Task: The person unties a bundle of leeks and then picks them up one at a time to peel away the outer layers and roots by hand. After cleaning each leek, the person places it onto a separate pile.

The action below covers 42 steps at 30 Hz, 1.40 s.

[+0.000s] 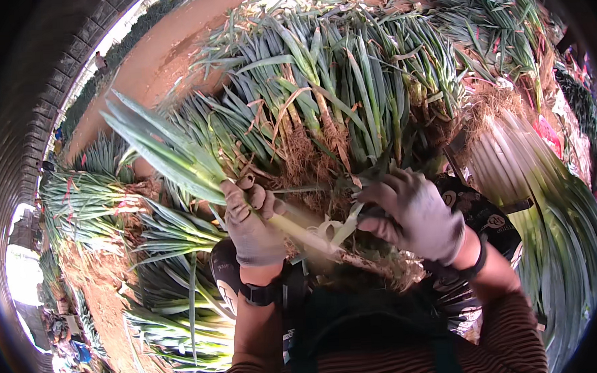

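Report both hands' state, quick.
Left hand: closed around a leek, fingers wrapped on its stalk.
Right hand: closed, gripping the leek's pale outer leaf.

A long green-leaved, white-stalked leek [196, 171] lies slanted across the middle, leaves toward the upper left, roots toward the lower right. The left hand [250, 223] sits on its stalk; the right hand [415, 214] is to the right, at the root end. Behind both rises a heap of leafy leeks [333, 83] on the reddish dirt ground [170, 51]. Tied leek bundles [90, 197] lie left; a row of trimmed pale leek stalks [549, 200] lies right.
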Available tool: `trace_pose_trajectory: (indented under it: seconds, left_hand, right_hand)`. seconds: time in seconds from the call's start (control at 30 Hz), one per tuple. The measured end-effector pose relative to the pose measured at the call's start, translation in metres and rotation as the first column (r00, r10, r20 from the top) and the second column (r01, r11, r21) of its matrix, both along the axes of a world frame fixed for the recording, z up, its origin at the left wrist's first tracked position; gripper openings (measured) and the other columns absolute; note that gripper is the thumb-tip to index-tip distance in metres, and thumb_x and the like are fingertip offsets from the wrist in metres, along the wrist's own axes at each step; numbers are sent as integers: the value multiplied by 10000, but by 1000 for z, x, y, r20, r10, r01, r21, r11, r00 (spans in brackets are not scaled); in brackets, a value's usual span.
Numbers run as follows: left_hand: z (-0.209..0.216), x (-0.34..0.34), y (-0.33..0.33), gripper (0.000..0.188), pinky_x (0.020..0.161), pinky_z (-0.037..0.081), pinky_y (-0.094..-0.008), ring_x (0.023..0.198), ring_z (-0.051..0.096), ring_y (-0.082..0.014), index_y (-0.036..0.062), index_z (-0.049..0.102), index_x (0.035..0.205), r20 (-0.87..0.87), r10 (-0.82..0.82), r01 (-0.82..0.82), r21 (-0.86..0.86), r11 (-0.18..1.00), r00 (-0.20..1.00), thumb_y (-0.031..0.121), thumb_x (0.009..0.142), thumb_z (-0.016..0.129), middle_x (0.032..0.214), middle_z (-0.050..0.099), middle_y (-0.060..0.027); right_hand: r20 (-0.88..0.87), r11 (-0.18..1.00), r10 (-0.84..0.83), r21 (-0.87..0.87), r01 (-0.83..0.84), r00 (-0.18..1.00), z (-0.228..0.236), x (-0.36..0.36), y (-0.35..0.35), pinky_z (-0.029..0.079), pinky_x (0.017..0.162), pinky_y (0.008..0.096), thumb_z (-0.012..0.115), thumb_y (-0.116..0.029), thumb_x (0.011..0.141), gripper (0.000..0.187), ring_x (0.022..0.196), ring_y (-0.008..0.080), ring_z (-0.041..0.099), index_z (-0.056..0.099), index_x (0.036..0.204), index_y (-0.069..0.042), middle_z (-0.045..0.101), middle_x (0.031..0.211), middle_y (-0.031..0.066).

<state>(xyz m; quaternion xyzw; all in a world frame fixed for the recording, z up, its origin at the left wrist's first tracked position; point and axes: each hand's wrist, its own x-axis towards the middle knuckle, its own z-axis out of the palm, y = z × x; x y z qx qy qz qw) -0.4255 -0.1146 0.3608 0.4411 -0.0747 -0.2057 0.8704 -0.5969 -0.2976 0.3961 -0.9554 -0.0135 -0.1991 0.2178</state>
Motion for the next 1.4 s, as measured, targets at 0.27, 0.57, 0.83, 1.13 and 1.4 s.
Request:
trace_pose_trajectory:
  seconds: [0.27,0.57,0.83,1.13,1.4]
  left_hand:
    - [-8,14,24,283,466,260,-197,465,279,-22,84,550,954,-163,-277,152,-534,832,947,361,978,497,580,322,96]
    - [-87,96,127,358,531,350,-223,495,348,-40,60,567,929,-337,-134,-96,-583,807,932,414,964,522,590,379,90]
    - [-129,144,177,417,563,355,-242,574,367,-88,159,487,709,-443,96,-237,-276,931,891,508,919,573,606,388,59]
    - [-108,163,179,548,523,396,-308,512,404,-157,148,439,689,-283,620,-644,9,765,732,642,926,430,581,422,24]
    - [-126,271,364,665,717,454,-476,861,533,-251,111,570,1203,-309,577,-393,491,777,756,678,856,533,1033,605,-61]
  right_hand:
    - [-212,511,681,824,-247,701,-60,40,66,475,639,392,418,-586,957,629,673,262,585,584,948,20,591,748,139]
    - [-334,323,711,937,135,619,-61,-25,53,490,668,342,379,-554,989,635,677,179,594,615,1186,1,621,751,90]
    - [-677,686,646,718,121,354,-29,-122,5,501,669,291,493,-204,971,493,731,124,595,355,1400,-7,552,1211,114]
    - [-768,999,28,-2,-46,640,-68,-95,-25,545,657,353,606,-438,880,461,778,268,675,631,1051,-11,686,983,145]
    - [-693,997,70,37,-62,718,-60,20,-31,512,776,447,528,-457,931,437,899,345,666,615,1201,-125,690,910,152]
